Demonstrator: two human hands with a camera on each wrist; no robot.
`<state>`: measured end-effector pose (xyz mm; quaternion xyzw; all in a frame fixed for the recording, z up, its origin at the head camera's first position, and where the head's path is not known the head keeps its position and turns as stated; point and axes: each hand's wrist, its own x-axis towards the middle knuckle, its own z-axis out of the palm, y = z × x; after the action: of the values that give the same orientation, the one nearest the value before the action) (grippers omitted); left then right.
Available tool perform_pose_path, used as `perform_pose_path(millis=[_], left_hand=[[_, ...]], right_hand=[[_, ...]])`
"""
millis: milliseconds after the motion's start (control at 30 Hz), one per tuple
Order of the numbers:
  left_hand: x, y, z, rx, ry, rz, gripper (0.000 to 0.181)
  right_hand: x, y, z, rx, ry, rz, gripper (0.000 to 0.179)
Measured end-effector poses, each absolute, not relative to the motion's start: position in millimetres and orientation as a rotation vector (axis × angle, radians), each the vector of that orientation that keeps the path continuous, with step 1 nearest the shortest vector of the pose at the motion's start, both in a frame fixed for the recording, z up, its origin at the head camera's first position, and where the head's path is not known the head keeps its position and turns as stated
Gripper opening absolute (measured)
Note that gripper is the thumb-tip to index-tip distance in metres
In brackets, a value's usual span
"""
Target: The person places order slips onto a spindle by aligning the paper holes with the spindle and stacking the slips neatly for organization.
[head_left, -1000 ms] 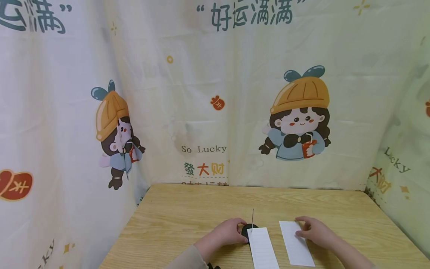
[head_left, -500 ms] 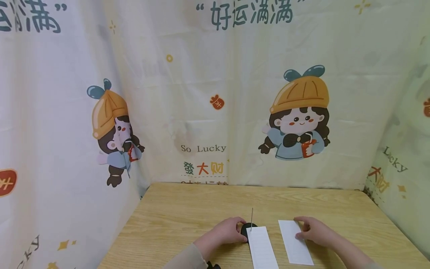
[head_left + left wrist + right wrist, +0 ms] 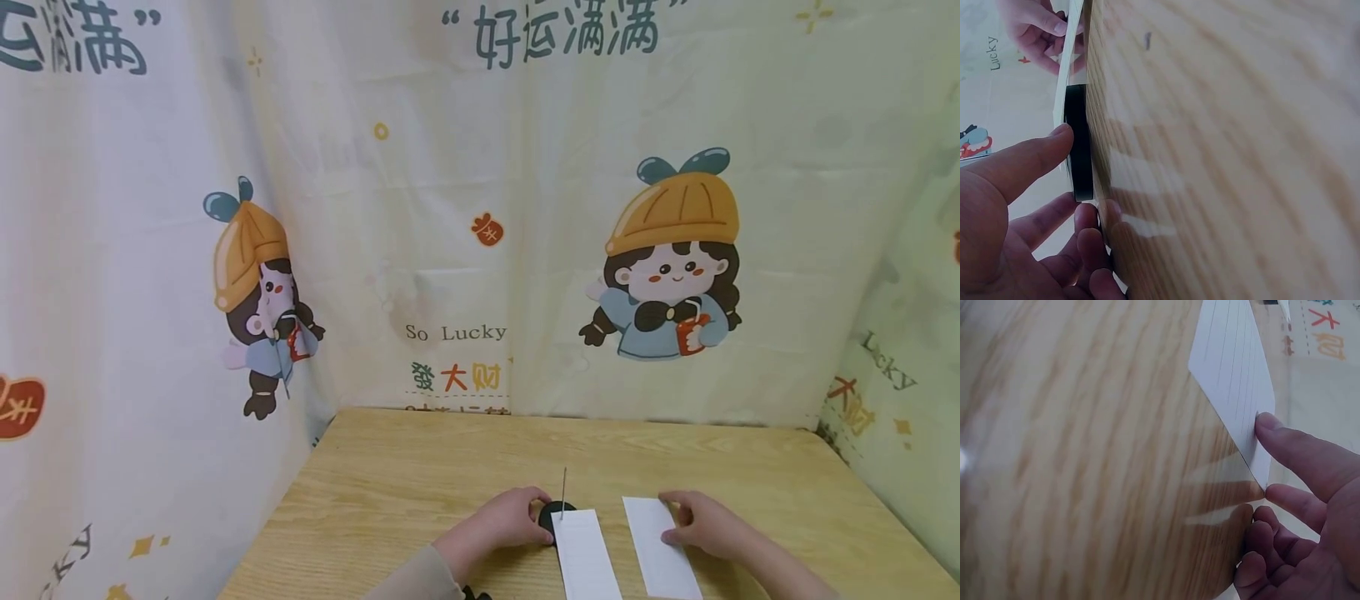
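A paper spike has a round black base [image 3: 546, 520] and a thin upright metal rod [image 3: 565, 487]. My left hand [image 3: 510, 517] grips the base from the left, thumb and forefinger on its rim. One lined white paper slip [image 3: 588, 554] lies over the base, its far end at the rod's foot. To the right lies a second lined paper slip [image 3: 651, 537]. My right hand [image 3: 705, 525] holds that slip at its far right corner. In the right wrist view, the thumb lies on the slip [image 3: 1235, 369] and the forefinger touches its corner.
Everything stands on a wood-grain table [image 3: 420, 467]. A printed cloth curtain [image 3: 420, 250] surrounds the table's back and sides. A small black object [image 3: 477, 593] shows at the frame's bottom edge, beside the left sleeve [image 3: 423, 577].
The view shifts slightly. My right forefinger is more bent at the slip's corner than before. My left hand keeps its hold on the spike's base.
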<state>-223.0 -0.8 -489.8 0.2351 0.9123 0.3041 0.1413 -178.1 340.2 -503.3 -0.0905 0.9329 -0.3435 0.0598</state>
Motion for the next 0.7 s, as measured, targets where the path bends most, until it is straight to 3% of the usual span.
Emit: perform_pose_path(millis=[267,500,700], left_hand=[[-222,0,-489,0.662,2.641,0.879,0.047],[-224,1,-497,0.657,2.650,0.883,0.047],[-224,0,-496,0.655,2.660,0.883,0.046]], right_hand=[[-175,336,-504,-0.273,2.853,-1.049,0.060],[-172,322,-505,-0.045,2.897,-1.058,0.045],[-170,319,-507,0.053,2.893,-1.121,0.045]])
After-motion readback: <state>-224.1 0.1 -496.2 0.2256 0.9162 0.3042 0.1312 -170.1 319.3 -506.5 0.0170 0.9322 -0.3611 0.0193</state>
